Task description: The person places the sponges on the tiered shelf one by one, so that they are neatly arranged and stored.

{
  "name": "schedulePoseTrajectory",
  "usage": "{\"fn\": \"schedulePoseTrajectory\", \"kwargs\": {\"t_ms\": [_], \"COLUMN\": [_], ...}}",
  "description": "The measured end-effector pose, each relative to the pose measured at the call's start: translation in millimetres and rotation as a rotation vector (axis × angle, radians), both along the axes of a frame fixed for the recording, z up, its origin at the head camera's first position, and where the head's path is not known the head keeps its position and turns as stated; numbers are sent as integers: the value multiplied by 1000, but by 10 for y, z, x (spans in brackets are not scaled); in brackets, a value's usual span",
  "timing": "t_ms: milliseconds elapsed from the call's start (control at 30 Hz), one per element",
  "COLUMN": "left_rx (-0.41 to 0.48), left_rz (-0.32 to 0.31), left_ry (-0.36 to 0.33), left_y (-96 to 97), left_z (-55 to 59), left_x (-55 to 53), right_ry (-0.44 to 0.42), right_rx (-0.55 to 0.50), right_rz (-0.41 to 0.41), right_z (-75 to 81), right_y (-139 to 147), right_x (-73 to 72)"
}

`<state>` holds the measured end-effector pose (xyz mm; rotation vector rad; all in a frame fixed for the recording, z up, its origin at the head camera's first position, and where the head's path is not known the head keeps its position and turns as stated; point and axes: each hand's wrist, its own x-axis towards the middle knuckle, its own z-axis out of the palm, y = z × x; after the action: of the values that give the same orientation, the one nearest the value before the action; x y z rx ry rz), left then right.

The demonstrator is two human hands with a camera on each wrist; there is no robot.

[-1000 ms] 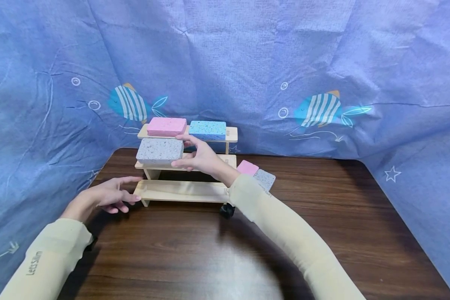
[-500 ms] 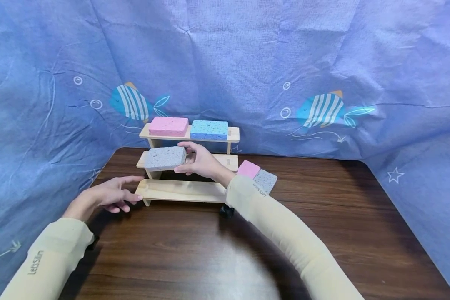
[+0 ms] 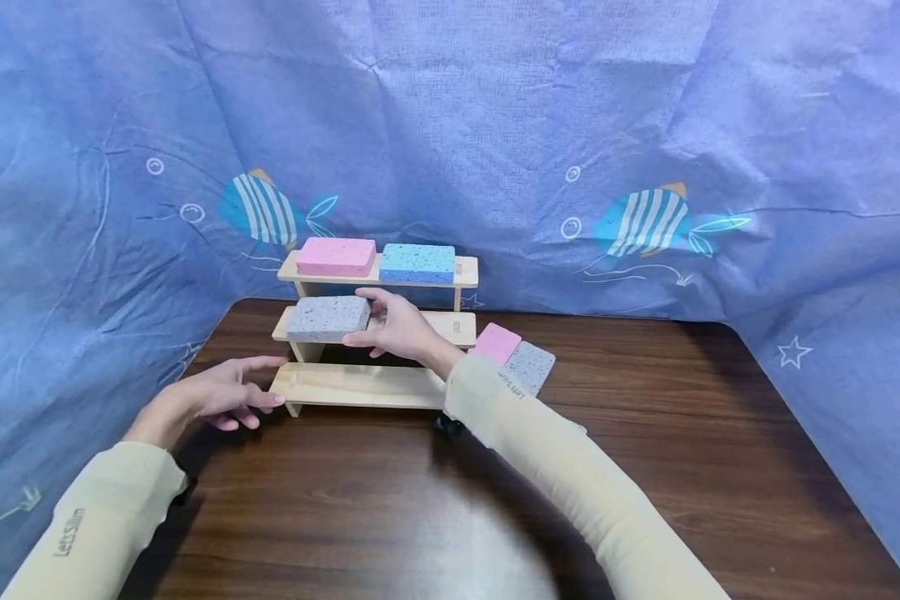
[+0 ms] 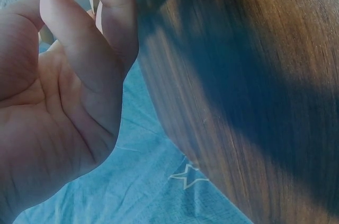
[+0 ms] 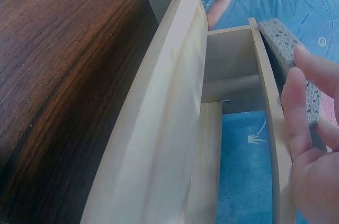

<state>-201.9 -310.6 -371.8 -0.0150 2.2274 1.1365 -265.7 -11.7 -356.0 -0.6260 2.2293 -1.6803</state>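
At bottom shelf edge, left fingers spread, right fingers above pinching grey sponge

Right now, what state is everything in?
wooden rack: upright
gray sponge: gripped, at middle shelf
pink sponge: flat on top shelf
blue sponge: flat on top shelf
right hand: gripping gray sponge
left hand: touching wooden rack
pink pad: flat on table
gray pad: flat, partly hidden

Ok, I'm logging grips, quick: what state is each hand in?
Left hand: open, touching the bottom shelf at its end.
Right hand: closed, holding the grey speckled sponge.
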Motion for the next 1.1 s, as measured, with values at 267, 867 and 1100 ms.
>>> {"fn": "schedulePoseTrajectory", "kwargs": {"t_ms": [267, 867, 1100], "left_rx": [-9, 11, 4], "left_rz": [5, 3, 3], "left_ry": [-3, 3, -3], "left_y": [-8, 7, 13], "left_z": [2, -12, -7], "left_x": [-3, 15, 7], "right_ry": [25, 2, 15], "right_rx": [40, 6, -1], "right_rz": [-21, -43, -34], "right_z": [9, -7, -4], "right_y": [-22, -29, -15], "right_x": [1, 5, 15]}}
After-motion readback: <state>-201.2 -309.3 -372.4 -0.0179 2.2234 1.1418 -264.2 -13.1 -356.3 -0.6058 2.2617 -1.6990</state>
